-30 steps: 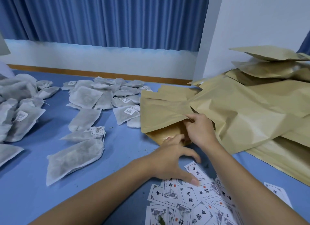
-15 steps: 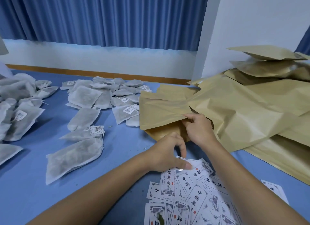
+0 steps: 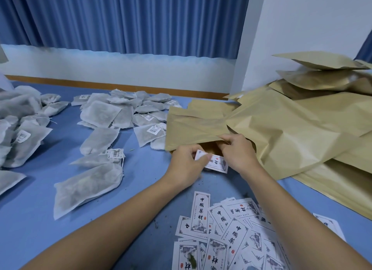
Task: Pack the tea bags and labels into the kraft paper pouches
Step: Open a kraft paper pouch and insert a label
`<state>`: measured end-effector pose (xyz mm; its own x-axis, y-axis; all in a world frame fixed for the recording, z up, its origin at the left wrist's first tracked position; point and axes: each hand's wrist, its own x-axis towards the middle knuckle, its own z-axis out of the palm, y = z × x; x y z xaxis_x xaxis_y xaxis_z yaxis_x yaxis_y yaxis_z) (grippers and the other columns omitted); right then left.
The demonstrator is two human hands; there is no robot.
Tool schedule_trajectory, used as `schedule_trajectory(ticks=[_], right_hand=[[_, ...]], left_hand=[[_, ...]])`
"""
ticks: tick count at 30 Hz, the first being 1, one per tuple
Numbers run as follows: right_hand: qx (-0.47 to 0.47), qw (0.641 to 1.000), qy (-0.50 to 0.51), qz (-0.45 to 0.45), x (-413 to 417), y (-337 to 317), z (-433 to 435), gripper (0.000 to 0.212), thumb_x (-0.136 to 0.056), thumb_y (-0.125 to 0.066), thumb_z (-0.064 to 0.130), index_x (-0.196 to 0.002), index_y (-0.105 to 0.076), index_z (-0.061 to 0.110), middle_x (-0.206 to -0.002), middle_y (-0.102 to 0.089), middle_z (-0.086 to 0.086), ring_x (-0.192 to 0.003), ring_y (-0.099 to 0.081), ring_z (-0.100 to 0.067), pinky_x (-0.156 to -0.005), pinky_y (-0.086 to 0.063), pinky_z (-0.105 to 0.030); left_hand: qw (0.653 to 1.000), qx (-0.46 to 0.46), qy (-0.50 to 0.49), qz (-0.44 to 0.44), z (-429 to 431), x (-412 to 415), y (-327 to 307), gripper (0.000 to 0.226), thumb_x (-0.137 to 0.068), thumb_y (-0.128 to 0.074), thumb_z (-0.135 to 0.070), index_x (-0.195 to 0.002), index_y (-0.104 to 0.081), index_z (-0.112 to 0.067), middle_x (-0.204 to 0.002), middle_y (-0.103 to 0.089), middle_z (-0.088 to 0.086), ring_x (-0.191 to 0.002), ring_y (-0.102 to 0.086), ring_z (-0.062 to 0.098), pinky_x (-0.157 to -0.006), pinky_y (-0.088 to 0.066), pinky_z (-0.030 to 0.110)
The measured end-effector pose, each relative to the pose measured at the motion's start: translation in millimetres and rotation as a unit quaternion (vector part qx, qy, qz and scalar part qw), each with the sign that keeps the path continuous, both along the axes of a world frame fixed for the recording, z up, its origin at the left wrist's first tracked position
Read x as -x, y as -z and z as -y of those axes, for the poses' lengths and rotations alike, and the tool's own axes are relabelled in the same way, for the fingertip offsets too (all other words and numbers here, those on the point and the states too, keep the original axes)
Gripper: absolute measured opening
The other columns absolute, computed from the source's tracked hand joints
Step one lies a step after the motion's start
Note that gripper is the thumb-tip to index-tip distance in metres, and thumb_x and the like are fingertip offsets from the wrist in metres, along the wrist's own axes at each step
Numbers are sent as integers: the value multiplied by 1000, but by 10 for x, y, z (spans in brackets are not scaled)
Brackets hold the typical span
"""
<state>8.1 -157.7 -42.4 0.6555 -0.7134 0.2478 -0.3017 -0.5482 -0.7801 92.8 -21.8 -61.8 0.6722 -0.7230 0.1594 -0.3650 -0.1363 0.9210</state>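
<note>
My left hand [image 3: 186, 165] pinches a white printed label [image 3: 216, 163] and holds it at the mouth of a kraft paper pouch [image 3: 193, 129]. My right hand [image 3: 236, 153] grips the pouch's upper lip and lifts it, so the dark opening shows between the hands. Part of the label is hidden behind my left fingers. Several more labels [image 3: 227, 233] lie scattered near the table's front edge. White tea bags [image 3: 86, 186] lie loose on the left half of the blue table [image 3: 141, 189].
A large heap of kraft pouches [image 3: 302, 133] fills the right side, stacked up against a white wall. Piles of tea bags [image 3: 122, 110] sit at the back and at the far left [image 3: 18, 129]. Blue curtains hang behind the table.
My left hand picked one label out of the scattered pile and carried it up to the pouch mouth. My right hand kept its grip on the pouch lip.
</note>
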Motion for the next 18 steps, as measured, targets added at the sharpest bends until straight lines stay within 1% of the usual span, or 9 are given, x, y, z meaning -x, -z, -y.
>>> schedule_trajectory(ticks=[3, 5, 9, 11, 13, 14, 15, 16, 18], right_hand=[[14, 1000, -2, -1, -17, 13, -23, 24, -96, -57, 14, -95, -80, 21, -80, -73, -6, -63, -52, -7, -52, -37, -8], [22, 1000, -12, -8, -33, 20, -52, 28, -96, -57, 12, -99, -80, 27, -72, -69, 6, -59, -52, 2, -53, -37, -6], [37, 999, -26, -21, -58, 37, -85, 33, -94, -57, 8, -109, -79, 28, -92, -74, 7, -84, -59, -10, -64, -36, -1], [41, 999, -30, -19, -61, 41, -93, 34, -93, -57, 6, -108, -79, 28, -93, -74, 6, -87, -59, -13, -65, -37, -4], [45, 998, -33, -15, -59, 34, -106, 33, -93, -55, 6, -104, -79, 27, -89, -73, 3, -85, -59, -17, -66, -40, -15], [46, 998, -28, -11, -54, 27, -108, 31, -94, -54, 8, -100, -79, 26, -84, -72, 1, -80, -58, -21, -64, -40, -20], [46, 999, -19, -6, -47, 24, -99, 29, -95, -54, 10, -93, -78, 26, -76, -69, -1, -75, -56, -23, -61, -39, -20], [47, 999, -8, -1, -40, 25, -87, 29, -96, -53, 13, -84, -75, 27, -68, -65, 0, -68, -52, -24, -55, -37, -17], [58, 998, 5, 6, -42, 25, -87, 33, -95, -53, 13, -71, -67, 30, -56, -56, 6, -59, -46, -19, -52, -36, -12]], left_hand=[[997, -30, -54, -52, 45, -26, 25, 20, -99, -57, -21, -85, -58, -7, -52, -63, 8, -35, -50, 19, -40, -35, 24], [985, -18, -91, -149, 104, -42, 16, 14, -99, -54, -15, -87, -54, -8, -49, -57, 5, -33, -39, 17, -37, -28, 19], [909, 84, -137, -385, 247, -57, -86, 21, -94, -44, 8, -82, -51, -8, -50, -55, 5, -44, -40, 15, -34, -19, 14], [865, 164, -130, -455, 329, -36, -164, 28, -94, -39, 14, -87, -58, -6, -71, -64, 10, -56, -53, 17, -35, -35, 15], [827, 237, -121, -496, 431, -43, -219, 30, -96, -42, 15, -105, -65, -3, -96, -69, 14, -78, -65, 22, -48, -53, 20], [812, 261, -121, -509, 491, -66, -240, 32, -96, -44, 14, -113, -65, -3, -104, -69, 14, -86, -66, 23, -54, -57, 23], [807, 267, -117, -513, 545, -90, -261, 31, -96, -46, 13, -114, -64, -5, -104, -69, 12, -87, -65, 22, -55, -58, 24], [817, 249, -111, -509, 595, -120, -270, 27, -97, -46, 10, -109, -64, -8, -94, -68, 9, -79, -62, 18, -51, -55, 22], [849, 175, -94, -490, 646, -180, -281, 24, -99, -43, 2, -87, -59, -13, -71, -55, 3, -57, -46, 9, -38, -41, 16]])
